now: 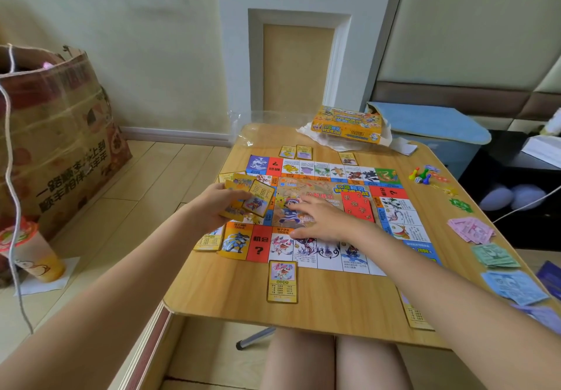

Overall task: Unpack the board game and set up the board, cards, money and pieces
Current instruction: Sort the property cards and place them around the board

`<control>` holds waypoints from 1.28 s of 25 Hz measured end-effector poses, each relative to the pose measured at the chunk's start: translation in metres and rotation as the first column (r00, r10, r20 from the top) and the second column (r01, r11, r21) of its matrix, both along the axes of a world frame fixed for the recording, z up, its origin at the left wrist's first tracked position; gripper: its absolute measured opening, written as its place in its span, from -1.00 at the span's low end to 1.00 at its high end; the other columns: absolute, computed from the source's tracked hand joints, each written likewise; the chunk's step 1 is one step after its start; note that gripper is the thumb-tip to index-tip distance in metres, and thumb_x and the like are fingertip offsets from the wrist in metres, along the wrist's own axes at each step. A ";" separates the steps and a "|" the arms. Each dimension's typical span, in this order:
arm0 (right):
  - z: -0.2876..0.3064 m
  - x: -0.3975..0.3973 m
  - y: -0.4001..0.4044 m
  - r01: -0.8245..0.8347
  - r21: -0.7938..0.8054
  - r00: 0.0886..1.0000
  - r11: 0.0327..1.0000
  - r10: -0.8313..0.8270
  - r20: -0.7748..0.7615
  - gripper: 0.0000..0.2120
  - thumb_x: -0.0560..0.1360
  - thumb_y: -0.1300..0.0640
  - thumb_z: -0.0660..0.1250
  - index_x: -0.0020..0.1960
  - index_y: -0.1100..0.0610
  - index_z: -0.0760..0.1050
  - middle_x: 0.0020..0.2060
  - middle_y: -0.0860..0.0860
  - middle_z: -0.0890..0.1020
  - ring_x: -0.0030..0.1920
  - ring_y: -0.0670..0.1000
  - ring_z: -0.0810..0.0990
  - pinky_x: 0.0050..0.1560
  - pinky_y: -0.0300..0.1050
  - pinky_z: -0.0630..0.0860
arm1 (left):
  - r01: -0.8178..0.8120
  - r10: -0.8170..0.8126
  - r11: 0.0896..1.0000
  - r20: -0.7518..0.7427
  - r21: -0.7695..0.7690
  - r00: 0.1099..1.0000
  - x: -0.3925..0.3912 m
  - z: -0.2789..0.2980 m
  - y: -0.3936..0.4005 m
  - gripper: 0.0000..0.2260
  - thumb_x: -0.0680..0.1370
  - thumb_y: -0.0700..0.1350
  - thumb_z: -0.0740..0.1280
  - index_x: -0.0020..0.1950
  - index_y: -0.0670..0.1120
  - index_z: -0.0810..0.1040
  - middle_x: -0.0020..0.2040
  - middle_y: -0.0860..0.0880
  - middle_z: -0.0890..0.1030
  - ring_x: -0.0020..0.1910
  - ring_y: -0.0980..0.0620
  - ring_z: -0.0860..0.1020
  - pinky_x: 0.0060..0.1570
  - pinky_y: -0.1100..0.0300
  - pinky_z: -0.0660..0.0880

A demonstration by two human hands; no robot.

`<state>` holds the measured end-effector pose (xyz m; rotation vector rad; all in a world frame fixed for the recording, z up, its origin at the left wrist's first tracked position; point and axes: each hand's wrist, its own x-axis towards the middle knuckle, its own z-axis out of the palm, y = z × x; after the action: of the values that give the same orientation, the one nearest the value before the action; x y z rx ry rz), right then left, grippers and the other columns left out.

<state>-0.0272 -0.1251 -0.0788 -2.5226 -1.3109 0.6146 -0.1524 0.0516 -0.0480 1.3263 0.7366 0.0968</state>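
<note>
Partly the hands (218, 204) hide the board (321, 171) and fanned cards (258, 195)

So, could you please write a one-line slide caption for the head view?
Left hand holds property cards while right hand rests open on the game board.

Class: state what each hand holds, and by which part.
The left hand grips a fanned stack of cards by its left end. The right hand holds nothing, lying open on the board.

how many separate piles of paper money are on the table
4, along the table's right edge: pink pile farthest, green pile, blue pile, and purple pile nearest, partly behind the right arm; more may be hidden.
</note>
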 end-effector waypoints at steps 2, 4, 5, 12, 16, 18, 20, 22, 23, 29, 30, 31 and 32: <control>0.001 0.001 -0.001 -0.006 -0.006 1.000 1.000 0.006 -0.003 -0.31 0.48 -0.17 0.30 0.51 -0.05 0.11 0.53 0.00 -0.02 0.52 0.06 -0.05 0.48 0.12 0.03 | 0.015 -0.015 1.000 0.006 0.002 1.000 0.002 0.002 -0.003 -0.86 0.51 -0.30 0.31 0.04 -0.23 0.42 -0.09 -0.18 0.61 -0.27 -0.05 0.64 -0.40 0.18 0.60; 0.002 0.001 -0.001 -0.009 -0.009 1.000 1.000 0.009 0.000 -0.31 0.48 -0.17 0.30 0.51 -0.04 0.11 0.53 0.00 -0.02 0.52 0.06 -0.05 0.48 0.11 0.04 | 0.017 -0.017 1.000 0.015 -0.003 1.000 0.004 0.005 -0.007 -0.91 0.52 -0.30 0.30 -0.02 -0.20 0.42 -0.13 -0.16 0.60 -0.29 -0.03 0.63 -0.40 0.19 0.60; 0.002 0.001 -0.002 -0.007 -0.006 1.000 1.000 0.007 -0.002 -0.31 0.48 -0.16 0.31 0.51 -0.04 0.11 0.53 0.00 -0.01 0.52 0.06 -0.04 0.48 0.11 0.04 | 0.014 -0.014 1.000 0.018 -0.004 1.000 0.006 0.005 -0.009 -0.91 0.52 -0.30 0.30 -0.03 -0.20 0.42 -0.14 -0.16 0.60 -0.26 -0.04 0.62 -0.41 0.19 0.59; 0.001 0.007 -0.009 0.004 -0.008 1.000 1.000 -0.004 -0.011 -0.31 0.48 -0.16 0.31 0.50 -0.04 0.12 0.53 0.01 -0.02 0.52 0.06 -0.04 0.47 0.09 0.05 | 0.012 -0.012 1.000 -0.006 -0.003 1.000 0.012 0.006 -0.017 -0.89 0.51 -0.30 0.32 -0.05 -0.20 0.39 -0.11 -0.18 0.58 -0.21 -0.06 0.60 -0.45 0.22 0.58; 0.003 0.008 -0.012 -0.006 -0.007 1.000 1.000 0.006 -0.016 -0.31 0.48 -0.16 0.30 0.51 -0.03 0.11 0.53 0.01 -0.02 0.52 0.06 -0.05 0.47 0.09 0.05 | 0.010 -0.011 1.000 -0.010 -0.003 1.000 0.016 0.004 -0.018 -0.87 0.50 -0.30 0.32 -0.02 -0.21 0.39 -0.09 -0.19 0.58 -0.19 -0.07 0.60 -0.46 0.22 0.58; 0.002 0.009 -0.013 -0.011 -0.007 1.000 1.000 0.011 -0.017 -0.31 0.48 -0.16 0.30 0.51 -0.04 0.11 0.53 0.01 -0.02 0.52 0.06 -0.04 0.46 0.09 0.05 | 0.021 -0.021 1.000 -0.017 -0.003 1.000 0.017 0.003 -0.018 -0.84 0.50 -0.30 0.33 0.03 -0.22 0.39 -0.06 -0.19 0.58 -0.17 -0.08 0.60 -0.43 0.21 0.59; 0.002 0.010 -0.015 -0.016 -0.007 1.000 1.000 0.016 -0.017 -0.32 0.48 -0.16 0.31 0.50 -0.04 0.12 0.53 0.01 -0.02 0.52 0.05 -0.04 0.46 0.10 0.06 | 0.020 -0.020 1.000 -0.017 -0.009 1.000 0.018 0.002 -0.019 -0.83 0.50 -0.30 0.33 0.05 -0.23 0.39 -0.05 -0.20 0.58 -0.17 -0.09 0.60 -0.41 0.18 0.60; 0.003 0.012 -0.018 -0.014 -0.004 0.999 1.000 0.014 -0.029 -0.32 0.47 -0.15 0.32 0.50 -0.05 0.13 0.53 0.01 -0.02 0.52 0.06 -0.03 0.47 0.09 0.07 | 0.019 -0.019 1.000 -0.013 -0.006 1.000 0.019 0.003 -0.019 -0.84 0.51 -0.31 0.32 0.03 -0.23 0.39 -0.05 -0.20 0.58 -0.17 -0.08 0.60 -0.41 0.19 0.59; 0.004 0.012 -0.019 -0.012 -0.007 0.999 1.000 0.012 -0.038 -0.32 0.47 -0.14 0.33 0.50 -0.05 0.14 0.53 0.02 -0.01 0.52 0.06 -0.02 0.47 0.09 0.07 | 0.021 -0.021 1.000 -0.013 -0.001 1.000 0.020 0.003 -0.019 -0.84 0.51 -0.31 0.32 0.05 -0.24 0.40 -0.04 -0.21 0.58 -0.17 -0.08 0.60 -0.41 0.19 0.59; 0.022 0.010 -0.011 0.023 0.161 1.000 0.987 -0.022 -0.006 -0.50 0.52 -0.08 0.28 0.42 0.01 0.31 0.48 0.03 0.16 0.49 0.05 0.09 0.42 0.00 0.10 | -0.045 0.045 0.999 0.020 0.003 0.999 0.025 0.006 -0.010 -0.87 0.51 -0.31 0.32 0.03 -0.23 0.43 0.02 -0.22 0.57 -0.12 -0.08 0.60 -0.27 0.17 0.59; 0.027 0.011 -0.005 0.014 0.189 1.000 0.982 -0.018 0.015 -0.54 0.55 -0.04 0.25 0.41 0.05 0.34 0.45 0.04 0.23 0.47 0.04 0.15 0.39 -0.07 0.13 | -0.085 0.084 0.996 0.040 0.016 0.996 0.025 0.008 -0.005 -0.86 0.51 -0.32 0.31 0.04 -0.23 0.43 0.03 -0.22 0.57 -0.13 -0.08 0.59 -0.26 0.18 0.57; 0.030 0.011 0.002 -0.008 0.184 0.999 0.983 0.000 0.046 -0.57 0.57 0.00 0.22 0.40 0.10 0.35 0.42 0.04 0.29 0.45 0.04 0.21 0.36 -0.12 0.16 | -0.140 0.137 0.990 0.059 0.034 0.989 0.025 0.011 0.000 -0.84 0.51 -0.32 0.31 0.07 -0.24 0.43 0.01 -0.22 0.57 -0.17 -0.06 0.58 -0.29 0.19 0.56; 0.032 0.012 0.011 -0.032 0.162 0.997 0.986 0.021 0.068 -0.60 0.59 0.03 0.19 0.39 0.14 0.35 0.41 0.05 0.32 0.43 0.04 0.24 0.34 -0.15 0.18 | -0.208 0.204 0.977 0.080 0.048 0.976 0.024 0.014 0.007 -0.82 0.51 -0.32 0.31 0.10 -0.24 0.43 -0.01 -0.21 0.56 -0.21 -0.04 0.57 -0.31 0.20 0.54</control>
<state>-0.0149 -0.1145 -0.0470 -2.4161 -1.3599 0.4134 -0.1288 0.0583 -0.0337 1.2892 0.8108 0.3342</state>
